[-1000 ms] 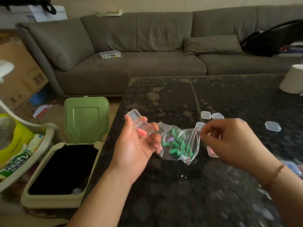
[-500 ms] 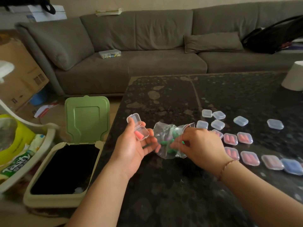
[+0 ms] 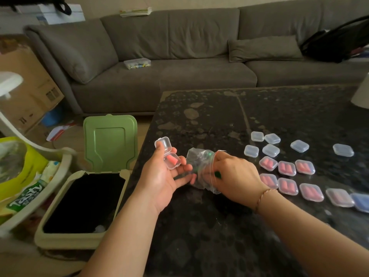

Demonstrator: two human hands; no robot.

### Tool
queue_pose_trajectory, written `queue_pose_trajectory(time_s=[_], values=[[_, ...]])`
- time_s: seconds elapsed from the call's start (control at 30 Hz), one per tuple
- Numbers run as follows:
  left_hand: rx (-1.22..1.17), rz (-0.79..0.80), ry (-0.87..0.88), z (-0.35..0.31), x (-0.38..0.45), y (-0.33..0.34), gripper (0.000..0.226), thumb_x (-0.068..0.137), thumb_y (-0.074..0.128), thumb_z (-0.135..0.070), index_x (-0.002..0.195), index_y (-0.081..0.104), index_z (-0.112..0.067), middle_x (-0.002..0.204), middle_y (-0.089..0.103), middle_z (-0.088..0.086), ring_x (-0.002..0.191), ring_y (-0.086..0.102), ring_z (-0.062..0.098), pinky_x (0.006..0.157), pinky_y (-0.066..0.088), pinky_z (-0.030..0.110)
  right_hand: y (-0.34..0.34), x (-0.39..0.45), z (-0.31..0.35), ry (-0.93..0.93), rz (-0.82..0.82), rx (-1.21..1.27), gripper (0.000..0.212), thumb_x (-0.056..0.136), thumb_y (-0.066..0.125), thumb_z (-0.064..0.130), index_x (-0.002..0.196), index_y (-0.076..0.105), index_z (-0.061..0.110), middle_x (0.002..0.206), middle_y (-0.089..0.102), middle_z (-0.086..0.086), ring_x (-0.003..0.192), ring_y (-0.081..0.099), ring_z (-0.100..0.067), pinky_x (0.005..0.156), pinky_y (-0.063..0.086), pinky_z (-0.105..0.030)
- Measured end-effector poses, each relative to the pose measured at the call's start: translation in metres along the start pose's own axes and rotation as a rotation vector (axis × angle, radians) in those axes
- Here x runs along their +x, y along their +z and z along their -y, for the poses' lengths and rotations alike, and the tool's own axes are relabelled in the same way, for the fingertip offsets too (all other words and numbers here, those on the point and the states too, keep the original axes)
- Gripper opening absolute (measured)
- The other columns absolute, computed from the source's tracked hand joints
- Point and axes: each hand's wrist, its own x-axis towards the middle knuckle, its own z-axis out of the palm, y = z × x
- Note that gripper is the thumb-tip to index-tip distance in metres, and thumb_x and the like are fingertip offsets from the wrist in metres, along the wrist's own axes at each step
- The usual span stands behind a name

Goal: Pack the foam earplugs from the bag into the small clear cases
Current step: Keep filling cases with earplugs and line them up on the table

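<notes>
— We hold the open case [image 3: 168, 154] in our left hand [image 3: 163, 176], one pink earplug [image 3: 172, 159] inside; our right hand [image 3: 233, 174] reaches into the bag [image 3: 199, 166] above the surface [image 3: 199, 226].

— Right grip's hidden by plastic; we can't tell. Tilting the case could spill the plug.

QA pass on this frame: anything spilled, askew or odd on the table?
Nothing spilled. One mismatch: the open case in the left hand holds a pink earplug, while the right hand digs in a bag showing green ones.
</notes>
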Motion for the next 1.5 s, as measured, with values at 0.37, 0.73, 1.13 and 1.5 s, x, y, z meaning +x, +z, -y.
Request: queue_pose_trajectory(time_s=[0.37,0.73,1.13,1.5], values=[[-0.019,-0.050,-0.037,0.001,0.001,0.000,0.044,0.102,0.037,-0.051,0.097,0.058,-0.013,0.072,0.062,0.009,0.079,0.064,0.028,0.093,0.052,0.057,0.003,0.000,0.002,0.060,0.013,0.325,0.043,0.078,0.063,0.064,0.110,0.070,0.037,0.106,0.053,0.015,0.089,0.053,-0.004,0.075,0.048,-0.021],[-0.068,-0.082,-0.082,0.001,0.003,0.001,0.043,0.102,0.038,-0.050,0.098,0.058,-0.012,0.067,0.061,0.008,0.075,0.063,0.026,0.095,0.050,0.059,0.010,0.001,0.003,0.087,0.010,0.258,0.057,0.074,0.056,0.076,0.108,0.070,0.033,0.107,0.059,0.012,0.090,0.059,-0.007,0.068,0.049,-0.021],[-0.067,-0.080,-0.095,-0.003,0.003,-0.001,0.043,0.102,0.038,-0.050,0.095,0.058,-0.013,0.070,0.062,0.008,0.077,0.063,0.027,0.095,0.050,0.060,0.006,0.002,-0.007,0.172,0.016,0.466,0.041,0.076,0.073,0.057,0.105,0.071,0.029,0.100,0.064,0.015,0.088,0.062,-0.006,0.076,0.052,-0.022],[-0.156,-0.085,-0.133,-0.001,0.010,-0.007,0.048,0.101,0.037,-0.056,0.097,0.059,-0.013,0.073,0.062,0.009,0.077,0.060,0.028,0.092,0.052,0.058,-0.002,-0.014,-0.017,0.163,-0.169,0.448,0.029,0.076,0.065,0.062,0.090,0.071,0.037,0.071,0.066,0.014,0.064,0.062,-0.005,0.058,0.053,-0.031]])
